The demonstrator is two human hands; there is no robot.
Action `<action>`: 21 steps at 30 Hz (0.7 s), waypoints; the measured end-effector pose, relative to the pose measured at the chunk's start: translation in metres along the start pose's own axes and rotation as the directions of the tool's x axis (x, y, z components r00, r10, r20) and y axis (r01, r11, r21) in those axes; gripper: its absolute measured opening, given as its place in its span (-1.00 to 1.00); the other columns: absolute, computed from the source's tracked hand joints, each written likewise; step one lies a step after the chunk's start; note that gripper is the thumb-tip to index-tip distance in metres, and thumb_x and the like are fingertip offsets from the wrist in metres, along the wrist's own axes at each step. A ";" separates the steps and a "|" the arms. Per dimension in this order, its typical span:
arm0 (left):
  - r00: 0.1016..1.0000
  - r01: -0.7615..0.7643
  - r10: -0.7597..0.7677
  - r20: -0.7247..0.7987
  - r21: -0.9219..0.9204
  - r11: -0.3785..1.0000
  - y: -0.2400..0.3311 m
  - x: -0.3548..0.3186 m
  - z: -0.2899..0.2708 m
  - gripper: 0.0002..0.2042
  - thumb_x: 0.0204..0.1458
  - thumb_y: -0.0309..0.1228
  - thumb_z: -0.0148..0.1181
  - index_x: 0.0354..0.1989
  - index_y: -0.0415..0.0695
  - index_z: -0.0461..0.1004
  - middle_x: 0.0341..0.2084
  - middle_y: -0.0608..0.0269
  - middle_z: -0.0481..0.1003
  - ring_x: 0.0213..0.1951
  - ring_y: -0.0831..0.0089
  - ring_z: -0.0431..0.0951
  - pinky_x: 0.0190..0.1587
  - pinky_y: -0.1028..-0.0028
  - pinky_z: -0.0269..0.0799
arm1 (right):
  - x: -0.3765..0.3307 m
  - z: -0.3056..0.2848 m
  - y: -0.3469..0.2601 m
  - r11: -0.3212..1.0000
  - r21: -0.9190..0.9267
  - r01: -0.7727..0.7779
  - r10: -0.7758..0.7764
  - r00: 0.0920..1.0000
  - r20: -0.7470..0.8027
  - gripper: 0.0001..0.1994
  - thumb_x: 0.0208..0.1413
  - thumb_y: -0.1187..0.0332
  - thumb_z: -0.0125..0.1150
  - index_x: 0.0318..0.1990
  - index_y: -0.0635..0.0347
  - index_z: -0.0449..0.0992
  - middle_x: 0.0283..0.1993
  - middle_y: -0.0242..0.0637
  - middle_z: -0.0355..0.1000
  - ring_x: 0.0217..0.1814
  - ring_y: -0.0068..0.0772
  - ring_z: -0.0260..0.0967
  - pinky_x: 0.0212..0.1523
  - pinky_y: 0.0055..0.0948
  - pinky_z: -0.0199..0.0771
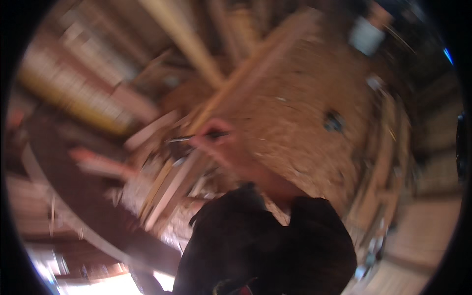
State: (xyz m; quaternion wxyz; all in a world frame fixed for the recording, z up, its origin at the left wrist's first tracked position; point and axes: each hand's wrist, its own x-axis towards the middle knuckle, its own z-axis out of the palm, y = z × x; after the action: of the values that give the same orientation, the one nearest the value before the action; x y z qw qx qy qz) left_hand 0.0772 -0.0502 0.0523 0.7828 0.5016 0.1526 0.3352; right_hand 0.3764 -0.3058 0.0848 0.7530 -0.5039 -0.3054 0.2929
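Observation:
My right hand (212, 136) reaches out from a dark sleeve, over the edge of a pile of wood pieces. Its fingers are curled around a thin dark tool (182, 139), whose slim, pale end sticks out to the left. Motion blur keeps me from telling the tool's exact kind. Just beneath the hand lie loose wooden strips (172, 189), and a long wooden beam (250, 56) runs from beside it toward the far side. My left hand does not show in the head view.
Brown shavings or sawdust cover the floor (300, 103), with a small dark object (334, 121) lying on it. Long boards (383, 157) lie along the right. A yellow-and-white board-like thing (83, 101) and a curved dark band (64, 162) are at left. A pale container-like object (366, 37) is at far right.

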 end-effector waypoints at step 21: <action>0.790 0.438 -0.152 0.594 -0.372 0.818 -0.073 -0.095 0.042 -0.41 0.32 0.25 0.03 -0.16 -0.16 0.34 -0.44 0.31 0.33 -0.41 0.48 0.40 -0.29 0.53 0.36 | -0.037 0.115 -0.031 0.791 -0.015 0.611 -0.398 0.534 0.746 -0.79 0.23 0.65 0.34 0.00 0.31 0.69 -0.10 -0.14 0.70 -0.06 -0.29 0.69 -0.08 -0.35 0.66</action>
State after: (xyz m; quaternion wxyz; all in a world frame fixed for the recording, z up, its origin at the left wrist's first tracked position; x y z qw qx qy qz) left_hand 0.0591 -0.1635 -0.0029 0.9379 0.3276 -0.0847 0.0767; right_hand 0.2697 -0.2769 0.1424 0.5493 -0.3384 -0.7413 0.1851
